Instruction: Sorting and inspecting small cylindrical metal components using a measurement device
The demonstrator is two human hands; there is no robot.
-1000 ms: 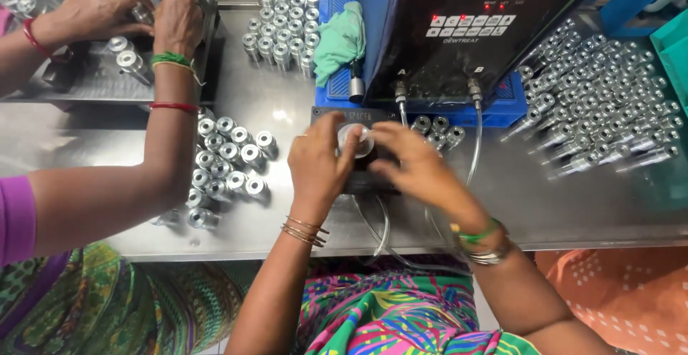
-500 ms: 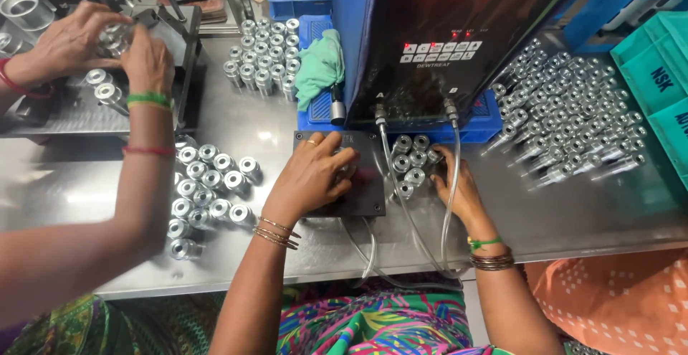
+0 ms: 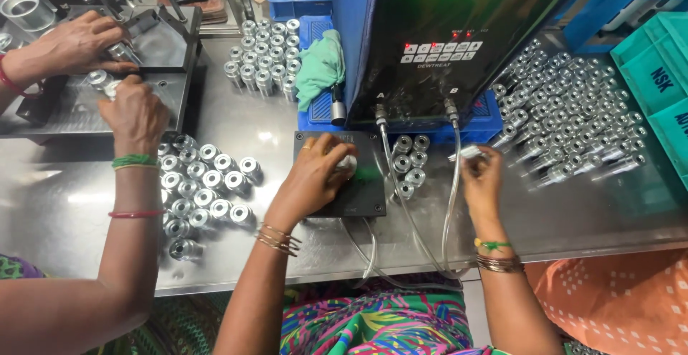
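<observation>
My left hand [image 3: 315,177] rests on a black square fixture plate [image 3: 362,196], its fingers closed on a small round metal part [image 3: 348,163] seated there. To the right of the plate, my right hand [image 3: 481,179] pinches a slim silver metal fitting [image 3: 466,153] just above the steel table. Two clear tubes [image 3: 450,183] run from the black test machine [image 3: 459,32] past the plate, between my hands. A few short metal cylinders [image 3: 408,163] stand between the plate and my right hand.
A co-worker's hands [image 3: 132,115] work at a gauge fixture [image 3: 161,46] at the left, near a cluster of metal rings [image 3: 204,183]. More cylinders [image 3: 265,57] and a green cloth [image 3: 319,64] lie behind. Many fittings [image 3: 566,122] and teal crates [image 3: 656,75] fill the right.
My right hand has left the fixture plate, moved right and taken up a slim fitting. My left hand stays on the part at the plate. The co-worker's hands shifted at their fixture.
</observation>
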